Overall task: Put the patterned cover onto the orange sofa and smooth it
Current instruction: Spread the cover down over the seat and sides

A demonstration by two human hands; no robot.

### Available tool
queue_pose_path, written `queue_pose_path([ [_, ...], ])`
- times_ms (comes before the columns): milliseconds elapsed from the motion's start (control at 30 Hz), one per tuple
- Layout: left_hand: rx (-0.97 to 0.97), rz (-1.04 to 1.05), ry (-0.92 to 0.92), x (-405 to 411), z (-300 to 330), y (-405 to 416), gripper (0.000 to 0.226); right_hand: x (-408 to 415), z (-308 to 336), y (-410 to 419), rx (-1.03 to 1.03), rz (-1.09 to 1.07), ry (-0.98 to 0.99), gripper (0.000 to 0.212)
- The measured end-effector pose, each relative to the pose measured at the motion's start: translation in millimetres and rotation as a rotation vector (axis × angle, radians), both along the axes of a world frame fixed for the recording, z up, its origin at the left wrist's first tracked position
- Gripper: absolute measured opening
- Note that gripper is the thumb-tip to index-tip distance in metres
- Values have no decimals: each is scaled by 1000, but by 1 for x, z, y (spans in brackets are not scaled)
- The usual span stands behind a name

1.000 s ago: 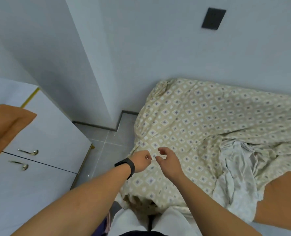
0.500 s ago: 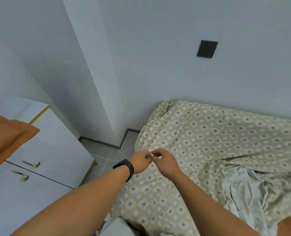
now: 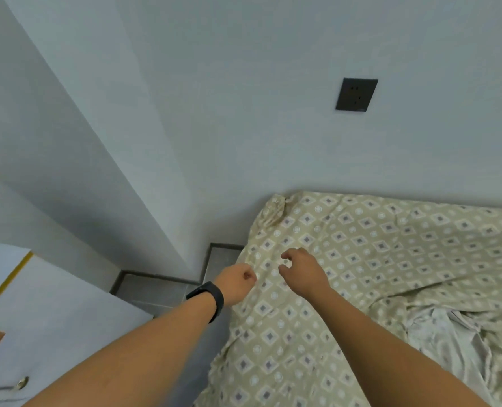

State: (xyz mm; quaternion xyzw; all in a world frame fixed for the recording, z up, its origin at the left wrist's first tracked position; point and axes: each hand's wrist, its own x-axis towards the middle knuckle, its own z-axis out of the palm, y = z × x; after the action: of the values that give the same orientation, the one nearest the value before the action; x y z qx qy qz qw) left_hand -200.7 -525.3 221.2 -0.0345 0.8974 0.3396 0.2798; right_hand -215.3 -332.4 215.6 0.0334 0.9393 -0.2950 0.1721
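One head-worn view looks forward and down, close over the patterned cover (image 3: 376,259), facing the wall corner (image 3: 185,201)

I can read no words, labels, brands or numbers anywhere in front of me. The beige cloth cover with grey diamond print (image 3: 361,259) under my fingers carries only its pattern, the black band on my left wrist (image 3: 211,298) has a blank face, and the dark square wall socket (image 3: 357,94) up past my fingers bears nothing legible.
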Motion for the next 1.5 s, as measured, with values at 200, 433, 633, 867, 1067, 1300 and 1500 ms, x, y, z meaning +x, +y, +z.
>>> queue_pose_path([
  [200, 17, 48, -23, -103, -35, -11, 28, -128, -24, 17, 279, 28, -27, 47],
  [433, 27, 65, -27, -226, -123, 13, 18, -293, -100, 43, 528, 117, 39, 61],
  [633, 36, -12, -28, -314, -176, 58, 17, -319, -186, 79, 578, 76, 224, 51],
  [867, -58, 98, 76, -379, -244, 98, 72, -328, -200, 82, 592, 35, 357, 42],
  [1067, -111, 170, 107, -405, -272, 93, 26, -330, -202, 82, 605, 33, 328, 43],
  [1300, -390, 504, 144, -428, -307, 46, 24, -334, -193, 79, 603, 13, 288, 35],
  [1500, -365, 741, 280, -418, -305, 68, 38, -336, -199, 84, 658, 87, 234, 46],
])
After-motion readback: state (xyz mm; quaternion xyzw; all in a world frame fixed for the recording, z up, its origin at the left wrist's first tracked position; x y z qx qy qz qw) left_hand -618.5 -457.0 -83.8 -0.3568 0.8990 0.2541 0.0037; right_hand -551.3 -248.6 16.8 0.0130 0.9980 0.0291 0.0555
